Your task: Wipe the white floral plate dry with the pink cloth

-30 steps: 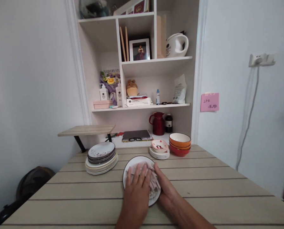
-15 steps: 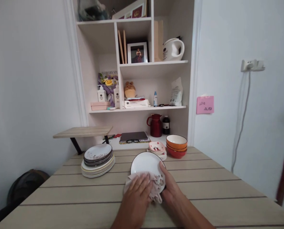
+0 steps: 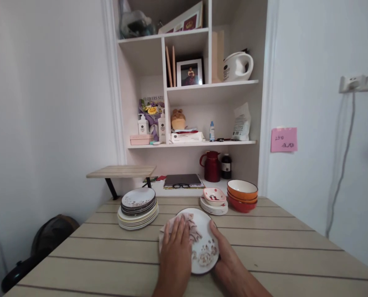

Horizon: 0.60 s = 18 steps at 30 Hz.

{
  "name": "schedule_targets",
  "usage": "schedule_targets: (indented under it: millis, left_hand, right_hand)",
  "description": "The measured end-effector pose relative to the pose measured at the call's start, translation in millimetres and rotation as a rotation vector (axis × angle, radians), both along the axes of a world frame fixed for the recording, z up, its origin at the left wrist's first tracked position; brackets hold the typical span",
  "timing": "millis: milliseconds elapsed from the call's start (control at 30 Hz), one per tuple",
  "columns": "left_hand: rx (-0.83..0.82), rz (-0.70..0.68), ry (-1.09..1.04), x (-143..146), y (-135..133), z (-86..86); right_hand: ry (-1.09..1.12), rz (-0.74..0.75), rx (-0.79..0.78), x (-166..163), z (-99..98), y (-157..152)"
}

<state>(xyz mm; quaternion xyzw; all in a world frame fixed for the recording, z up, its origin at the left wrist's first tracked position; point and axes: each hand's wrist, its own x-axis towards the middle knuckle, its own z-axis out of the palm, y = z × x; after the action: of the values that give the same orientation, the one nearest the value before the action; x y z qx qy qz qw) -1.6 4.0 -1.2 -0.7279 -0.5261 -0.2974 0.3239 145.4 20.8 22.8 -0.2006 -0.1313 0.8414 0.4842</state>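
A white plate (image 3: pixel 204 231) with a dark rim and a brown flower pattern is tilted toward me over the near part of the table. My right hand (image 3: pixel 229 258) grips its right edge, thumb on the upper face and the other fingers hidden beneath. On the plate's left side, my left hand (image 3: pixel 176 247) presses a pale pink cloth (image 3: pixel 190 222) flat against the surface, its fingers stretched over the fabric. Part of the cloth hangs past the plate's left edge.
Stacked plates (image 3: pixel 138 206) stand at the left, near a small raised shelf (image 3: pixel 122 171). Behind the held plate are small dishes (image 3: pixel 214 202) and orange and red bowls (image 3: pixel 242 196). A red jug (image 3: pixel 211 167) and a laptop (image 3: pixel 182 180) sit further back.
The cloth and my left hand have moved up and left across the plate, uncovering the flower pattern on its lower part. My right hand keeps its grip. The view has shifted slightly left.
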Motion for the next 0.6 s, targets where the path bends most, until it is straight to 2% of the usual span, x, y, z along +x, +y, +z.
schedule_targets:
  millis: [167, 300, 400, 467, 600]
  left_hand:
    - [-0.010, -0.267, 0.156, 7, -14, 6.0]
    - [-0.145, -0.401, 0.261, 9, -24, 16.9]
    - [-0.220, -0.417, 0.269, 10, -27, 20.3]
    - [-0.229, -0.406, 0.238, 9, -27, 19.7]
    - [-0.200, -0.356, 0.133, 8, -28, 17.3]
  right_hand:
    - [0.016, -0.100, -0.021, 25, 14.9, 9]
    - [0.023, 0.020, -0.036, 25, 20.0, 4]
    - [0.000, 0.150, -0.022, 13, 21.5, -6]
    - [-0.016, 0.179, -0.002, 5, 21.1, -13]
    - [-0.062, 0.079, 0.023, 0, 15.7, -16]
